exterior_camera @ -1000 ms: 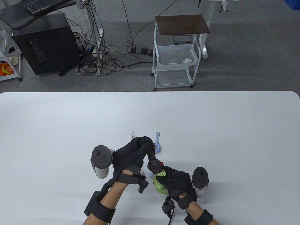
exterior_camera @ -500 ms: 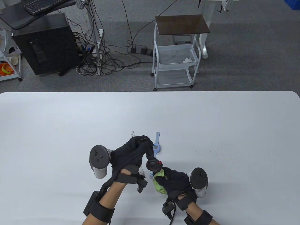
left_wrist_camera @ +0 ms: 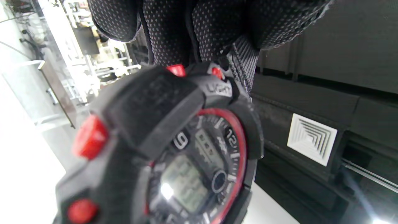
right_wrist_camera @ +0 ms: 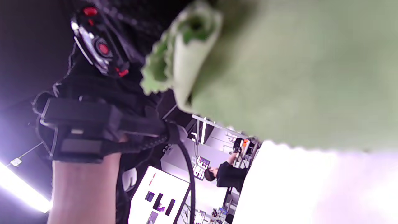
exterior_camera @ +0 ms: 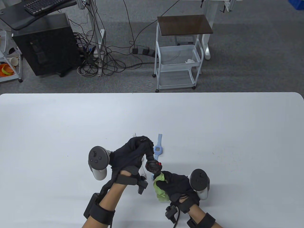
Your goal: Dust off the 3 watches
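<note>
Gripping a black watch with red buttons (exterior_camera: 154, 166) by its strap, fingers curled round it, lifted clear of the white table (exterior_camera: 237, 133) near the front edge: the left hand (exterior_camera: 129, 155). Facing the left wrist camera at close range, the same black watch (left_wrist_camera: 174, 155), its red-ringed dial and grey digital display tilted, the gloved fingers (left_wrist_camera: 199, 28) closing on the strap above it. Bunching a green cloth (exterior_camera: 159, 187) in curled fingers, the right hand (exterior_camera: 178, 185), with the cloth's upper end touching or very nearly touching the underside of the watch case. Filling most of the right wrist view, the green cloth (right_wrist_camera: 279, 77), blurred and close, with the black watch (right_wrist_camera: 99, 49) just beside its folded edge. Lying flat on the table just behind the hands, a light blue watch (exterior_camera: 157, 148), strap pointing away from the person. Peeking out beyond the left hand's knuckles, the tip of a white watch strap (exterior_camera: 134, 134), the rest hidden beneath the hand. Standing on the grey carpet beyond the table, a white wire cart with a dark top (exterior_camera: 182, 47) and a black computer tower (exterior_camera: 45, 45) amid tangled cables.
</note>
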Available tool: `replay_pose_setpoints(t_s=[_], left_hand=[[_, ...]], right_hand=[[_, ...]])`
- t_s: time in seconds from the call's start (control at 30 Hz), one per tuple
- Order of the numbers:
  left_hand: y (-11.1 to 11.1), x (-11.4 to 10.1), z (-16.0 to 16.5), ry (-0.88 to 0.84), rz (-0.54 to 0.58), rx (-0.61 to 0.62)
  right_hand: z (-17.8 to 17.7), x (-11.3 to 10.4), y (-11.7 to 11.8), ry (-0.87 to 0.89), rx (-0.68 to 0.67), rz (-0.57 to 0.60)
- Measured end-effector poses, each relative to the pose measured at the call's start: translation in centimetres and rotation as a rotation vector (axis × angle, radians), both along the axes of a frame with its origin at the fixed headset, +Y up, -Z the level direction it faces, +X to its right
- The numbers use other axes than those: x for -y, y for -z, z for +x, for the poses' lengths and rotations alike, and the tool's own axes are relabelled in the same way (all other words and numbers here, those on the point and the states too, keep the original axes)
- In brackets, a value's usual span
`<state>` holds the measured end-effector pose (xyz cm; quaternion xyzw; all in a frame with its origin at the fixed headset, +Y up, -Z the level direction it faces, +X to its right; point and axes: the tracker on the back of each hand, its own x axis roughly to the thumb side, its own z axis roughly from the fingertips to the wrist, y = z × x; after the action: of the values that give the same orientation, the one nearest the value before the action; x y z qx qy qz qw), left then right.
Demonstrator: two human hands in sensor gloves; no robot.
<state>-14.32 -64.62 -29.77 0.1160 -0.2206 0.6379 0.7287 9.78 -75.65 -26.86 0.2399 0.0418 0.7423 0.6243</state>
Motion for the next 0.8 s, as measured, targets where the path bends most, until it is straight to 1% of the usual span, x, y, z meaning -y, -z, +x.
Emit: replay_pose_setpoints(t_s=[0.1, 0.17, 0.23, 0.3, 0.47, 0.57, 0.8], left_hand=[[0.01, 0.01, -0.02, -0.006, 0.000, 0.000], [0.01, -0.04, -0.11, -0.010, -0.001, 0.003], [0.00, -0.18, -0.25, -0.017, 0.004, 0.000], [-0.05, -0.33, -0.37, -0.024, 0.009, -0.004], [-0.08, -0.39, -0.40, -0.019, 0.013, -0.004], [-0.07, -0.49, -0.52, -0.031, 0.011, -0.004], [-0.14, -0.68, -0.78, -0.042, 0.019, -0.011]], right_hand=[[0.16, 0.00, 0.14, 0.008, 0.005, -0.018], [0.36, 0.10, 0.20, -0.002, 0.000, -0.050], [0.47, 0.31, 0.26, -0.002, 0.009, -0.049], [0.45, 0.55, 0.25, 0.001, -0.008, -0.070], [0.24, 0.25, 0.06, -0.014, -0.002, -0.016], [0.13, 0.16, -0.15, -0.062, 0.000, 0.018], [0.35, 0.31, 0.01, -0.033, 0.005, -0.004]])
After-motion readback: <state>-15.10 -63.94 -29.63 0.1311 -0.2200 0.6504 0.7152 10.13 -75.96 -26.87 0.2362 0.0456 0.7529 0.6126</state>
